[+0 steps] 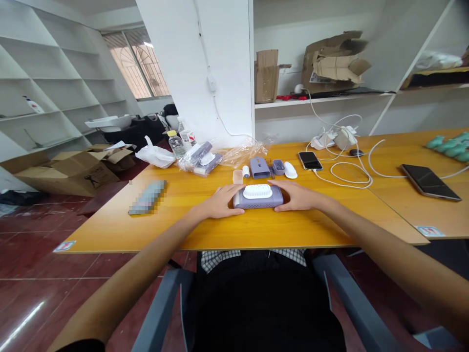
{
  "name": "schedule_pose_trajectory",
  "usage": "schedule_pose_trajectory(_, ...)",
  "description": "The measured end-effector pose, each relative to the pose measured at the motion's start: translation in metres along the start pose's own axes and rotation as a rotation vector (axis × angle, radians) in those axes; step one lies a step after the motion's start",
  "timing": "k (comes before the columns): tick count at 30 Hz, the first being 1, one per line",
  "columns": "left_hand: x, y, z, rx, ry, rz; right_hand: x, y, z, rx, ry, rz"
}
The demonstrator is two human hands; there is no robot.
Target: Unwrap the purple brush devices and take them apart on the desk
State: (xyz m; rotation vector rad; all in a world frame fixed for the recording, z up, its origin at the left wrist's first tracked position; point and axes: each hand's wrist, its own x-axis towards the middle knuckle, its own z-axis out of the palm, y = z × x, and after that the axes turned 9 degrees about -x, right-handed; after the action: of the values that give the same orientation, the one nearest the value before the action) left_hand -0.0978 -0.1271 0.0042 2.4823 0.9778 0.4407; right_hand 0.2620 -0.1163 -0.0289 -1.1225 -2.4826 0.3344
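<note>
A purple-grey case [258,204] with small holes along its front lies on the table before me. On top of it is a white brush [258,190], its bristles facing up. My left hand [224,201] grips the left end of the case, thumb in front and fingers behind. At the right end my right hand [295,195] clasps it the same way. Just behind stand a purple box [260,167], a small purple cup [278,167], a white oval piece [290,170], a little white cylinder [245,171] and a clear pinkish container [238,177].
Plastic-wrapped purple parts [205,159], a yellow-capped bottle [176,144] and a white bag [155,152] sit at back left. A blurred item [148,197] lies left. Rightward are a phone [310,161], white cables [351,183] and a tablet [430,182].
</note>
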Motion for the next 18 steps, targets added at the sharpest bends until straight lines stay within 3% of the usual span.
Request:
schedule_pose_trajectory(6, 0.029, -0.025, -0.007, -0.061, 0.035, 0.019, 0.031, 0.011, 0.001, -0.016, 0.063, 0.025)
schedule_pose_trajectory(18, 0.030, -0.031, -0.001, -0.050, 0.048, 0.055, 0.029, 0.012, 0.007, 0.007, 0.097, 0.079)
